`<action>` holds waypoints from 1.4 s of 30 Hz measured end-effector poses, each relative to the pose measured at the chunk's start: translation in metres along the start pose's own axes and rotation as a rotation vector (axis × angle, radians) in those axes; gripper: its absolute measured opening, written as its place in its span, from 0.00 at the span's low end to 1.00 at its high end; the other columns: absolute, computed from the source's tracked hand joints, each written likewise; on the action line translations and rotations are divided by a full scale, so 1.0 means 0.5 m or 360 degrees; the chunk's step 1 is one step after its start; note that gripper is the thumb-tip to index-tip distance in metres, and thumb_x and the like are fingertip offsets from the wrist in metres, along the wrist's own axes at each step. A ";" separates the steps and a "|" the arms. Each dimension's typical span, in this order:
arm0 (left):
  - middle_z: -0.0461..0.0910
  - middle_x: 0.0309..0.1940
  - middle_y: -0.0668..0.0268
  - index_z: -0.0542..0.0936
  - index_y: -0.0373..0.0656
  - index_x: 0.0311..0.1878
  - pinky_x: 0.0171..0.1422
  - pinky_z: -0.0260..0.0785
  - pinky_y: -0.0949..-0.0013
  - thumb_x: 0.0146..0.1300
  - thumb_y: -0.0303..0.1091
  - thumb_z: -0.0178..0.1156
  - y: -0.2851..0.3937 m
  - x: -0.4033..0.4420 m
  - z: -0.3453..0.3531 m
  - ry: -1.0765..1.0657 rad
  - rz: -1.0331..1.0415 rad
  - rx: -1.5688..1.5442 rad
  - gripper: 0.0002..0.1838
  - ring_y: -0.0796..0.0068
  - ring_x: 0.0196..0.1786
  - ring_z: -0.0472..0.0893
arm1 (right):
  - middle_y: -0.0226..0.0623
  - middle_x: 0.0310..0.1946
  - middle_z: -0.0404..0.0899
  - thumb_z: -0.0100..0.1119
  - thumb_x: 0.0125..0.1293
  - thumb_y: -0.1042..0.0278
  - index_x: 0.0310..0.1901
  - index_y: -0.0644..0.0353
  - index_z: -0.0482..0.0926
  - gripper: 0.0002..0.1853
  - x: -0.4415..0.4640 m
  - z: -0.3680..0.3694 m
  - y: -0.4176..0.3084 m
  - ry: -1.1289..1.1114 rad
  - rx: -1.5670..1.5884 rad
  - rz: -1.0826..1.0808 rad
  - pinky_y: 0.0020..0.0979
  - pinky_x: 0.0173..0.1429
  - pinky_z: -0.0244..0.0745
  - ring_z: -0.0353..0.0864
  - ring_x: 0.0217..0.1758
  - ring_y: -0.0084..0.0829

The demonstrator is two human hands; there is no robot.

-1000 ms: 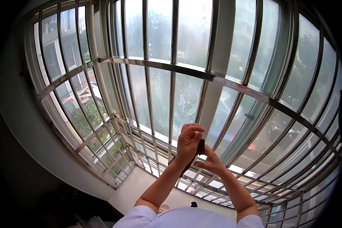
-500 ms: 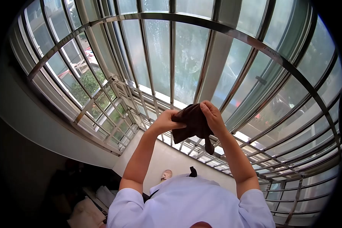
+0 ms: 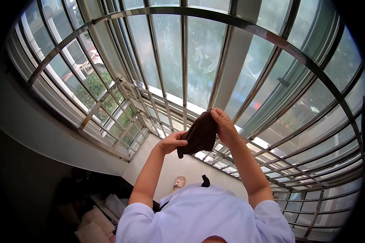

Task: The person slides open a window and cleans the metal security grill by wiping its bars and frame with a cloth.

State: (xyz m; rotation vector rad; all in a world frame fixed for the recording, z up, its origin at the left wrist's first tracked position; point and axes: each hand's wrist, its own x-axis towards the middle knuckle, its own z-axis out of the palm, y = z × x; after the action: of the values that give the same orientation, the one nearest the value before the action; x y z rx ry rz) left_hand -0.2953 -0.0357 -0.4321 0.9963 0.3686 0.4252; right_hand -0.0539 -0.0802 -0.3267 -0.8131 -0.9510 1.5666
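A dark brown cloth (image 3: 200, 134) is stretched between my two hands in front of the window bars. On its left side, my left hand (image 3: 172, 142) pinches the edge with the thumb on top. My right hand (image 3: 224, 124) grips the upper right corner between thumb and fingers. The fabric is folded over on itself and hangs a little below my left hand. Its exact kind cannot be told.
Metal bars (image 3: 185, 60) with a curved cross rail (image 3: 267, 33) stand before the glass panes. Below lies a pale floor (image 3: 150, 170) with a shoe (image 3: 179, 181) on it. Folded fabrics (image 3: 95, 224) are piled at the lower left, beside a low wall (image 3: 61, 141).
The cloth has been turned and drawn to the left, and its dangling strip at the right no longer shows. My left hand has moved lower; my right hand has shifted slightly left.
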 end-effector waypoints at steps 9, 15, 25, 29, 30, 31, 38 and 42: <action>0.82 0.44 0.61 0.73 0.35 0.60 0.39 0.74 0.74 0.49 0.45 0.71 0.015 -0.087 -0.003 0.0102 0.0190 0.0016 0.36 0.71 0.40 0.84 | 0.25 0.37 0.79 0.57 0.72 0.59 0.43 0.55 0.74 0.09 -0.063 -0.090 0.029 0.0368 -0.0118 -0.0152 0.24 0.49 0.71 0.76 0.41 0.18; 0.64 0.70 0.57 0.59 0.41 0.73 0.75 0.57 0.53 0.58 0.67 0.59 -0.049 -0.061 -0.004 0.0254 0.0717 -0.0867 0.49 0.58 0.72 0.65 | 0.27 0.37 0.79 0.63 0.68 0.68 0.46 0.59 0.72 0.10 -0.066 -0.107 0.043 0.0446 -0.0302 -0.0369 0.22 0.48 0.72 0.77 0.41 0.18; 0.81 0.42 0.66 0.73 0.40 0.49 0.55 0.72 0.70 0.57 0.24 0.69 0.002 0.008 0.045 0.1010 0.0718 0.0202 0.19 0.76 0.47 0.80 | 0.34 0.45 0.77 0.66 0.61 0.75 0.57 0.64 0.71 0.23 -0.083 -0.188 0.042 0.0418 -0.0763 -0.0236 0.27 0.55 0.72 0.77 0.49 0.25; 0.82 0.43 0.61 0.72 0.37 0.54 0.51 0.73 0.68 0.48 0.24 0.73 0.017 0.007 0.016 0.1350 0.0621 0.1072 0.29 0.70 0.44 0.82 | 0.35 0.40 0.77 0.69 0.51 0.74 0.49 0.55 0.82 0.21 -0.109 -0.164 -0.008 0.0341 -0.1730 -0.0363 0.34 0.47 0.75 0.79 0.41 0.35; 0.82 0.43 0.61 0.72 0.37 0.54 0.51 0.73 0.68 0.48 0.24 0.73 0.042 -0.003 0.041 0.1342 0.0624 0.1079 0.29 0.70 0.44 0.82 | 0.35 0.40 0.77 0.69 0.51 0.74 0.49 0.55 0.82 0.21 -0.111 -0.167 -0.009 0.0349 -0.1728 -0.0371 0.34 0.47 0.75 0.79 0.41 0.35; 0.81 0.44 0.58 0.72 0.39 0.57 0.52 0.73 0.67 0.47 0.26 0.74 0.070 -0.016 0.074 0.1306 0.0646 0.1379 0.32 0.66 0.45 0.82 | 0.36 0.39 0.76 0.70 0.51 0.72 0.45 0.56 0.83 0.17 -0.116 -0.171 -0.009 0.0394 -0.1918 -0.0275 0.35 0.46 0.75 0.79 0.40 0.36; 0.78 0.37 0.67 0.85 0.43 0.34 0.48 0.74 0.65 0.54 0.39 0.72 0.043 -0.025 0.075 0.0781 0.0650 0.2533 0.11 0.66 0.42 0.79 | 0.34 0.31 0.78 0.69 0.55 0.63 0.32 0.61 0.83 0.10 -0.134 -0.182 0.003 0.0652 -0.2116 -0.0631 0.35 0.39 0.75 0.81 0.37 0.34; 0.73 0.59 0.63 0.62 0.49 0.70 0.60 0.73 0.56 0.71 0.53 0.52 -0.012 0.043 0.156 0.0352 -0.0152 -0.0273 0.29 0.69 0.60 0.76 | 0.29 0.26 0.78 0.59 0.68 0.58 0.38 0.66 0.79 0.16 -0.117 -0.156 0.054 0.0773 -0.1070 -0.0040 0.26 0.35 0.73 0.74 0.29 0.20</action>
State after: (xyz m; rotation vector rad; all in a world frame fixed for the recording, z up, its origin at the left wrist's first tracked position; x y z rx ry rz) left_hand -0.2379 -0.0841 -0.4008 0.7634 0.5670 0.4737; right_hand 0.0138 -0.1280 -0.3846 -1.5570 -1.1158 0.9379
